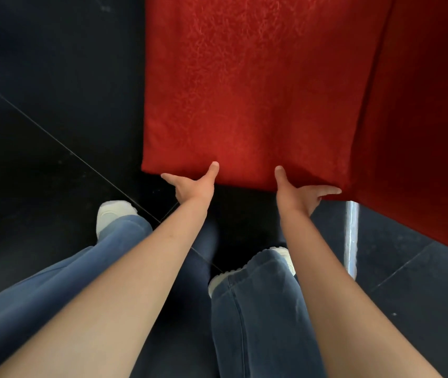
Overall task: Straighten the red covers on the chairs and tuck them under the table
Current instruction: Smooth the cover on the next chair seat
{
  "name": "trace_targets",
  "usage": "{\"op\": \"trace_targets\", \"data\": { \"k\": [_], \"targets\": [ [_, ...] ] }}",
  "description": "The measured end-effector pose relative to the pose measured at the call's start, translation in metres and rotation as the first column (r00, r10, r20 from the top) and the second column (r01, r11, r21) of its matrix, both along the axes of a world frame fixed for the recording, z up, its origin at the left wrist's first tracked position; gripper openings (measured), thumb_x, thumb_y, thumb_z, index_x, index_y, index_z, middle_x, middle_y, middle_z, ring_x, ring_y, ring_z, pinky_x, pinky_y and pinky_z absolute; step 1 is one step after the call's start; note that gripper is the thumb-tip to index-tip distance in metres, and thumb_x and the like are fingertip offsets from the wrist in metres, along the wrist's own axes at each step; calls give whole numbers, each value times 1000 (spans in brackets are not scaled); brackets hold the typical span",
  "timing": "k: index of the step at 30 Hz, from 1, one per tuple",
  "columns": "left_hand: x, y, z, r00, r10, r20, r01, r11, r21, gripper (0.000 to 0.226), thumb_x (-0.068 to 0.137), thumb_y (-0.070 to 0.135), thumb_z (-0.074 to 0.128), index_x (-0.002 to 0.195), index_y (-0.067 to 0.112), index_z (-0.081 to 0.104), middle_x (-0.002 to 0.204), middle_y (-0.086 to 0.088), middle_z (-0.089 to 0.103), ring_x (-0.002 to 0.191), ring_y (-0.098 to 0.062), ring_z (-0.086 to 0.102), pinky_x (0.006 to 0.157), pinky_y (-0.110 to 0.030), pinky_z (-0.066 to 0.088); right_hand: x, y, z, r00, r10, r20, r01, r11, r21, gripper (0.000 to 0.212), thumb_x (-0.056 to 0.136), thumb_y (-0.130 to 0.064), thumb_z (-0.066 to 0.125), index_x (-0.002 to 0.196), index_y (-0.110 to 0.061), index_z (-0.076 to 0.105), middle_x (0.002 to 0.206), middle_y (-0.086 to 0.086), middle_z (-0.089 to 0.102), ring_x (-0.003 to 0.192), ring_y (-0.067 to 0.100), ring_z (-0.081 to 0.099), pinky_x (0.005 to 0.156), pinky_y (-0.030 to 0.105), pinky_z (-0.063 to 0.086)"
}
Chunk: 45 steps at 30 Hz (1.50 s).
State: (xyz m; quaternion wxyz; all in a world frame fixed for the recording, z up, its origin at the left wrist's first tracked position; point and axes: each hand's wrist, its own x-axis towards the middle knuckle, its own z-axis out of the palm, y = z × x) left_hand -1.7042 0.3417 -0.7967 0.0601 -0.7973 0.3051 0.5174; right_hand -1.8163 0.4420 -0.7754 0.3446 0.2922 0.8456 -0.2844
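Hands: left hand [190, 185] and right hand [303, 196] grip the red cover's [244, 91] hem at 6 o'clock.
Progress: cover looks smooth; chair not yet tucked in, I judge.

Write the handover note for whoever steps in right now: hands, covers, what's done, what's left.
Left hand: grips the lower hem of the red cover, thumb on top.
Right hand: same grip on the hem, further right.
The cover hangs smooth over the chair back; a metal chair leg shows below its right corner. More red fabric hangs at right.
Done: this cover looks nearly straight.
Left: release the hem, tuck the chair in; the table is not in view.
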Motion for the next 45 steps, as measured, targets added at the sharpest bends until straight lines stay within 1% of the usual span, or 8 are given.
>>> {"op": "trace_targets", "data": {
  "k": [7, 18, 22, 29, 34, 38, 42, 45],
  "targets": [
    [-20, 10, -15, 969, 222, -110, -215, 974, 72, 133, 73, 48, 79, 144, 30, -32, 148, -8, 39, 125, -30, 53, 111, -50, 36, 4, -9, -14, 988, -150, -35, 148, 988, -52, 140, 76, -42, 80, 135, -28, -46, 151, 15, 34, 129, 29, 48, 100, 37, 42],
    [-29, 17, -23, 917, 375, -137, -376, 926, 22, 142, 64, 43, 87, 145, 36, -29, 149, -3, 36, 132, -25, 44, 112, -51, 34, 9, -13, -27, 968, -234, -86, 229, 971, -62, 141, 76, -36, 82, 135, -29, -46, 158, 12, 22, 138, 28, 40, 111, 43, 38],
    [-27, 21, -28, 936, 330, -118, -334, 942, -15, 143, 62, 49, 86, 144, 33, -31, 149, -3, 37, 131, -22, 44, 111, -41, 32, 13, -14, -31, 962, -249, -113, 240, 966, -95, 141, 76, -35, 82, 135, -27, -46, 159, 11, 19, 139, 27, 38, 111, 43, 38],
    [-31, 21, -31, 894, 415, -168, -424, 906, -15, 145, 59, 44, 89, 141, 45, -30, 144, 0, 40, 125, -21, 49, 108, -52, 39, 12, -7, -36, 968, -229, -100, 212, 965, -158, 141, 78, -28, 81, 135, -25, -48, 152, 14, 31, 132, 20, 45, 99, 25, 38],
    [-35, 23, -36, 889, 420, -185, -437, 897, -64, 144, 60, 43, 89, 143, 43, -29, 142, -1, 42, 104, -10, 48, 108, -40, 37, 15, -11, -36, 955, -225, -196, 189, 964, -185, 143, 75, -23, 83, 133, -28, -48, 146, 11, 38, 99, -2, 45, 90, 22, 39],
    [-41, 33, -39, 913, 393, -113, -407, 897, -170, 139, 62, 49, 85, 146, 39, -24, 139, -5, 46, 94, -7, 46, 87, -26, 36, 18, -10, -39, 949, -250, -191, 212, 957, -196, 143, 76, -25, 83, 132, -31, -48, 146, 8, 39, 105, 4, 45, 91, 24, 40],
    [-43, 34, -41, 905, 394, -160, -419, 889, -186, 140, 64, 47, 85, 143, 41, -29, 142, -4, 43, 98, -7, 49, 92, -25, 37, 15, -7, -41, 946, -279, -164, 244, 947, -208, 147, 72, -28, 86, 132, -31, -49, 133, -3, 40, 98, -1, 47, 89, 24, 39],
    [-45, 29, -42, 873, 438, -215, -472, 869, -146, 142, 63, 40, 87, 139, 47, -32, 144, -2, 41, 108, -13, 53, 101, -46, 46, 11, -4, -44, 947, -285, -149, 249, 942, -226, 150, 69, -26, 88, 132, -30, -49, 119, -9, 33, 78, -15, 40, 89, 22, 37]
  ]
}}
